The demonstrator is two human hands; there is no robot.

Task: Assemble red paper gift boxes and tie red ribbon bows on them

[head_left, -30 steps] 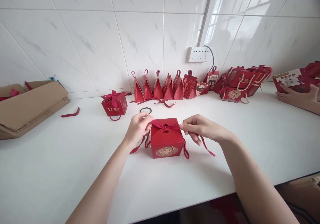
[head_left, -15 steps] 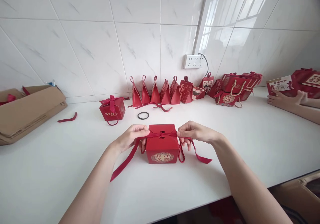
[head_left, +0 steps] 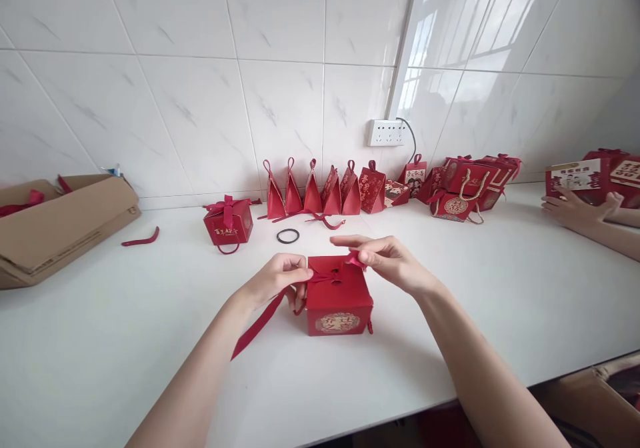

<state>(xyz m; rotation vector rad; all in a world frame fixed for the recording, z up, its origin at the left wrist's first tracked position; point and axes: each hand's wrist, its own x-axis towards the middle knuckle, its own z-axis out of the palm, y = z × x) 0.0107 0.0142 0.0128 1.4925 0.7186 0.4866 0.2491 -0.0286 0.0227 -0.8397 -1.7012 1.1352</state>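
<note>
A red gift box (head_left: 340, 305) with a gold emblem on its front stands upright on the white table before me. Across its lid runs a red ribbon (head_left: 324, 276), knotted near the middle by a small cut-out. My left hand (head_left: 283, 278) pinches the ribbon at the lid's left edge, and a long tail of it hangs down beside the box. Above the lid's right side, my right hand (head_left: 393, 261) holds the ribbon's other end between thumb and fingers, its index finger stretched out. A twisted cord handle shows partly at the right side of the box.
Behind, several red tent-shaped boxes (head_left: 313, 198) line the wall, with a black ring (head_left: 288, 236) before them. A bow-tied box (head_left: 228, 225) and a cardboard carton (head_left: 65, 231) stand left. Stacked gift boxes (head_left: 457, 201) and another person's hands (head_left: 575, 208) are at right.
My right hand has lifted its ribbon end up and inward over the lid; that tail no longer trails on the table. The box has turned slightly. My left hand keeps its pinch.
</note>
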